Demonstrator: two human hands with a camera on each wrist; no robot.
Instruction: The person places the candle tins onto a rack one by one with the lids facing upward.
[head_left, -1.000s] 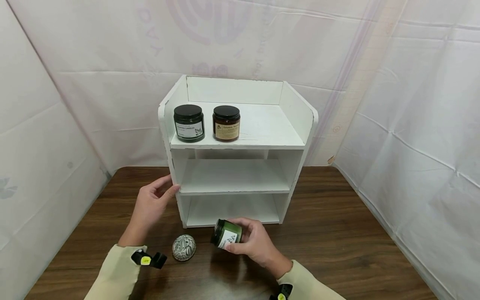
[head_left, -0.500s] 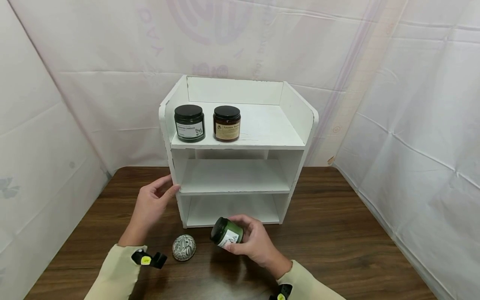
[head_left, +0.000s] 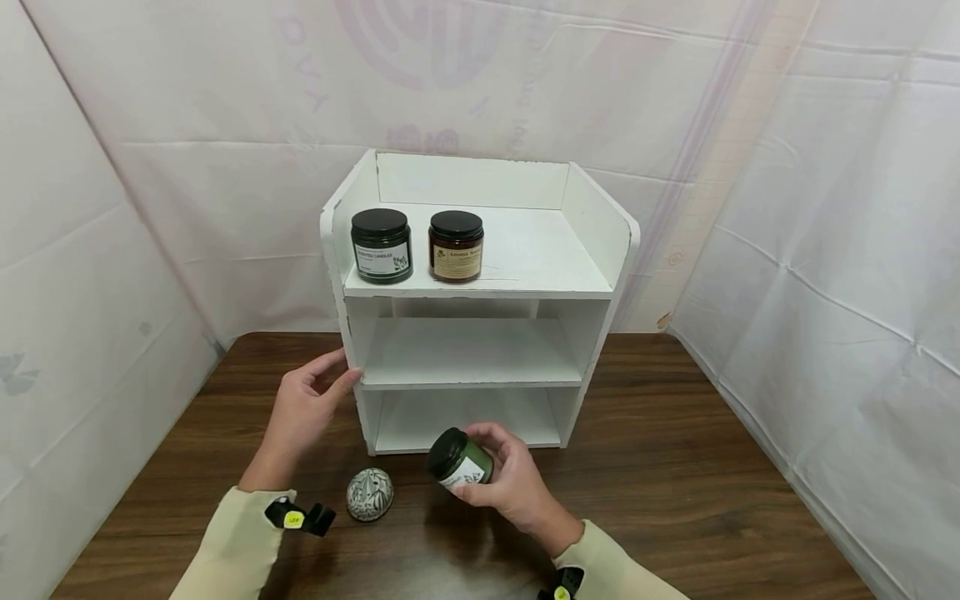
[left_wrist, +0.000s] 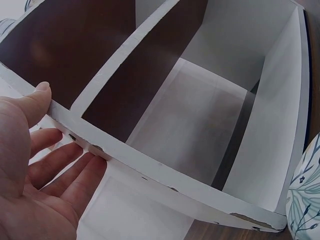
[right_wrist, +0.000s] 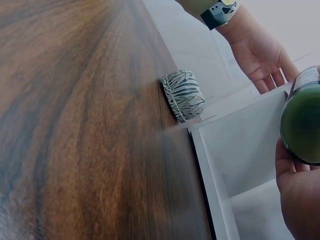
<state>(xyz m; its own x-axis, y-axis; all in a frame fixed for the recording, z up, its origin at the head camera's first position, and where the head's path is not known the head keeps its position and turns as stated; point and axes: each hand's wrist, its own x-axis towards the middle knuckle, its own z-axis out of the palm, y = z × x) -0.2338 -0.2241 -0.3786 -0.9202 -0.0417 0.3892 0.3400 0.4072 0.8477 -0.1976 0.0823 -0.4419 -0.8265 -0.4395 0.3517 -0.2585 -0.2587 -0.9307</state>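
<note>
My left hand point(head_left: 303, 408) holds the left side panel of the white shelf unit point(head_left: 472, 354). In the left wrist view, the thumb of that hand point(left_wrist: 45, 170) lies on the panel's front edge and the fingers are against its outer face. My right hand point(head_left: 517, 492) grips a green glass candle jar point(head_left: 461, 460) with a black lid and white label, above the table before the bottom shelf. The jar is tilted, lid toward the upper left; its green base point(right_wrist: 302, 125) faces the right wrist camera. A round leaf-patterned tin point(head_left: 370, 494) sits on the table between the hands.
On the top shelf, a dark green candle jar point(head_left: 382, 246) stands at the left beside an amber candle jar point(head_left: 456, 247), both black-lidded. The unit stands on a dark wooden table point(head_left: 675, 467). White sheeting point(head_left: 825, 208) encloses the back and sides.
The right hand has turned the green candle jar, so its lid points higher and shows more of its top. The left hand keeps its place on the shelf panel.
</note>
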